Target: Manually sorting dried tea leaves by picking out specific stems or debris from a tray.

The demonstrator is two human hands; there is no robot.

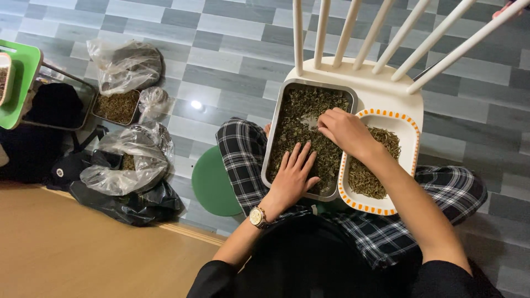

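Metal tray [274, 138] of dried leaves [295, 129]: left hand [292, 176] lies flat, fingers spread, grasping nothing; right hand [345, 129] pinches leaves beside the orange-rimmed dish [411, 129].

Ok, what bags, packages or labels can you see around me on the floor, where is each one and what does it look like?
Clear plastic bag: far left on the floor, crumpled, dark contents.
Small clear bag: just right of it, knotted, roundish.
Large clear bag: left of the knee, crumpled, open.
Black plastic bag: under the large one, flat, glossy.
No labels, signs or screens can be made out.
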